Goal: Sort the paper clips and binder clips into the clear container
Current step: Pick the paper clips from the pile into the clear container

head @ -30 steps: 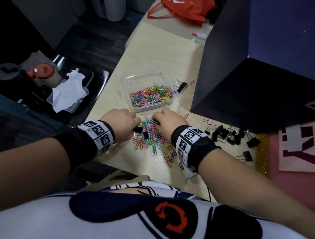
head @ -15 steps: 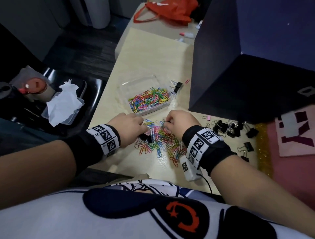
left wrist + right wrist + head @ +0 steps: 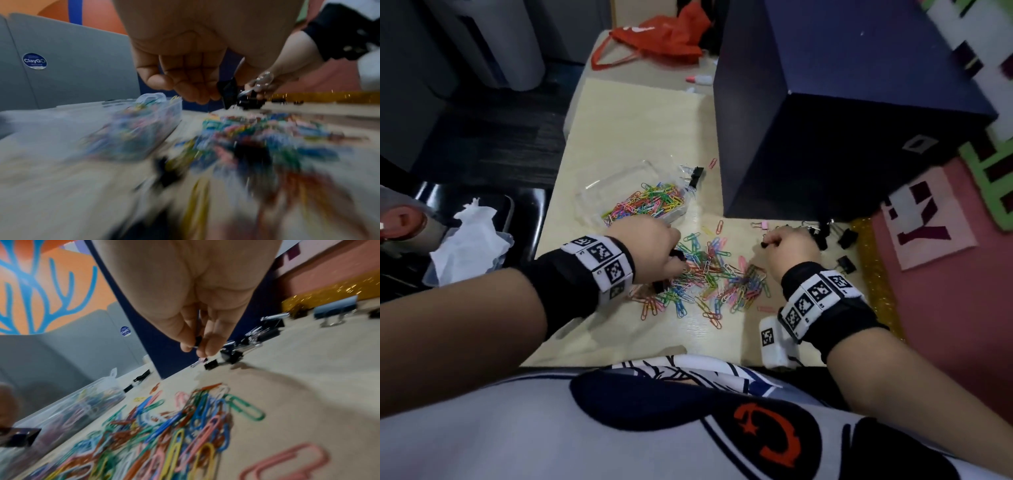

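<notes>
A heap of coloured paper clips (image 3: 709, 277) (image 3: 180, 426) lies on the pale table (image 3: 640, 123) between my hands. The clear container (image 3: 599, 192) (image 3: 156, 123) (image 3: 68, 408), partly filled with paper clips, stands just beyond the heap. My left hand (image 3: 671, 253) (image 3: 209, 95) sits at the heap's left edge, fingers curled round a black binder clip (image 3: 676, 255) (image 3: 227, 91). My right hand (image 3: 770, 241) (image 3: 195, 348) is right of the heap and pinches a small black binder clip (image 3: 765, 244) (image 3: 198, 338). Several black binder clips (image 3: 846, 238) (image 3: 257, 334) lie just past it.
A big dark blue box (image 3: 825, 113) stands behind the binder clips. One black binder clip (image 3: 695, 175) lies against the container's far right corner, another (image 3: 659, 285) under my left wrist. A gold glitter strip (image 3: 873, 274) edges the table's right side. An orange bag (image 3: 657, 41) lies far back.
My right hand has left the paper clip heap and moved right to the black binder clips, where it now pinches one. The left hand stays at the heap's left edge.
</notes>
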A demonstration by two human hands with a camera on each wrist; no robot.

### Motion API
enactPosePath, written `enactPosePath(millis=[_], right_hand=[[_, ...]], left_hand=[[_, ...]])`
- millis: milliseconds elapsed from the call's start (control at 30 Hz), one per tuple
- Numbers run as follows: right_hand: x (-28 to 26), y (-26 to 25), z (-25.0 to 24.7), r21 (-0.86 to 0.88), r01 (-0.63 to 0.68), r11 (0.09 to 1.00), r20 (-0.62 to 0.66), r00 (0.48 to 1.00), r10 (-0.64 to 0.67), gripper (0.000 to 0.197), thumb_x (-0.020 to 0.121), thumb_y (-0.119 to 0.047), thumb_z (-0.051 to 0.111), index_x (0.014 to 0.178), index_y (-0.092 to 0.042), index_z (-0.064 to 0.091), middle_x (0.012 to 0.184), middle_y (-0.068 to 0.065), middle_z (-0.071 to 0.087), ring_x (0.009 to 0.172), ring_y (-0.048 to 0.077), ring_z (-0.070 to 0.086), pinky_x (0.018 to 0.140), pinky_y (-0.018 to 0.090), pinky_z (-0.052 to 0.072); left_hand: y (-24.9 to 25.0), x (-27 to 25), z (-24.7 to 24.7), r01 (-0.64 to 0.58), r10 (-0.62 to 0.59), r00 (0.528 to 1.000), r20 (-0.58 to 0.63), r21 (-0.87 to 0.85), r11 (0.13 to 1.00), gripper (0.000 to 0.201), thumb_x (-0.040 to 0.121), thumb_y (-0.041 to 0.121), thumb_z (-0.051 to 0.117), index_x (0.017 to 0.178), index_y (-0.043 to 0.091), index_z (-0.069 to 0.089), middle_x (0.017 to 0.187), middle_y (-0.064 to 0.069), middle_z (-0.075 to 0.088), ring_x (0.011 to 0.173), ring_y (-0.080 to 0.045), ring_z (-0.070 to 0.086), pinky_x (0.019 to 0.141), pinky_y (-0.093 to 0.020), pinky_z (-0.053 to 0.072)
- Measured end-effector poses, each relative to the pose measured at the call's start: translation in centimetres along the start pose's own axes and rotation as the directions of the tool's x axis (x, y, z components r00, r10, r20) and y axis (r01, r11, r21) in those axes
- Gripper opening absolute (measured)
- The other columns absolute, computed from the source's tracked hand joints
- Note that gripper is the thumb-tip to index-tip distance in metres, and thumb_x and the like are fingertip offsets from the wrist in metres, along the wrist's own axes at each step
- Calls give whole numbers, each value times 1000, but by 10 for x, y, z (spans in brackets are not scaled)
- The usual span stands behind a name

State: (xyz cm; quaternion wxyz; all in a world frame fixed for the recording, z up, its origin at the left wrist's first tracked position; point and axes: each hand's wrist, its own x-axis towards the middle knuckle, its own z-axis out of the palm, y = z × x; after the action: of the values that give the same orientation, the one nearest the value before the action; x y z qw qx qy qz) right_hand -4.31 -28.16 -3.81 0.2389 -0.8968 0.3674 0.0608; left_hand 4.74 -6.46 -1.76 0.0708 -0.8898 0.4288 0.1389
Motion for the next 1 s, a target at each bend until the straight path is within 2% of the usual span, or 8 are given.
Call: enactPosePath(millis=[133,233,333,533,633,767,867,1000], right_hand=[[1,18,-14,-6,-93,996,-70,993,92,34,94,-15,49,127,-15,58,142,12,38,104,28,58,78,24,39],[-2,27,-19,-17,-156,988,-68,986,155,49,95,-17,50,141,-6,39,153,14,21,124,33,48,98,33,41],[-7,32,-17,-2,-159,987,-108,982,158,57,92,-17,54,145,-9,33,158,12,11,132,37,39,107,41,37],[-16,9,-2,-108,201,974,-94,973,-211,37,89,-18,55,126,-15,54,140,9,37,127,29,39,107,39,36],[-23,-16,13,-150,433,889,108,901,-420,27,91,-21,53,117,-19,60,125,4,47,119,23,43,104,36,38],[-33,-54,35,-152,677,720,387,712,-587,24,93,-23,50,113,-22,64,116,2,55,113,22,49,100,37,42],[-42,-74,48,-191,794,577,521,580,-626,32,93,-32,52,123,-23,59,116,5,52,114,25,48,96,39,43],[-51,-84,64,-273,853,444,586,514,-627,43,90,-41,56,130,-26,51,120,7,48,114,29,48,92,41,44]], left_hand=[[34,32,-23,46,-65,995,-75,-231,972,40,91,50,42,101,14,57,90,-4,60,79,-23,57,61,-32,45],[55,52,-32,3,-49,995,-91,-455,890,45,97,42,41,133,15,47,116,-9,64,105,-29,60,83,-37,49],[56,55,-29,-46,12,997,-80,-437,898,48,99,34,40,143,17,34,127,-10,59,115,-30,55,94,-39,47],[18,22,-5,91,-50,987,150,-277,957,31,95,14,44,123,22,55,124,-7,59,104,-23,60,89,-34,51],[-2,1,4,133,-103,966,238,-113,985,24,93,16,51,116,19,58,110,-4,64,97,-22,61,81,-31,53],[-23,-24,18,217,-213,937,278,15,976,18,90,14,51,107,18,57,94,-3,62,83,-24,60,66,-32,49],[-29,-38,30,262,-252,929,271,1,965,24,88,19,54,112,20,52,98,-4,57,89,-26,61,67,-35,48],[-27,-46,44,313,-300,929,218,-31,949,32,90,28,55,119,23,46,109,-7,52,97,-30,59,67,-36,45]])
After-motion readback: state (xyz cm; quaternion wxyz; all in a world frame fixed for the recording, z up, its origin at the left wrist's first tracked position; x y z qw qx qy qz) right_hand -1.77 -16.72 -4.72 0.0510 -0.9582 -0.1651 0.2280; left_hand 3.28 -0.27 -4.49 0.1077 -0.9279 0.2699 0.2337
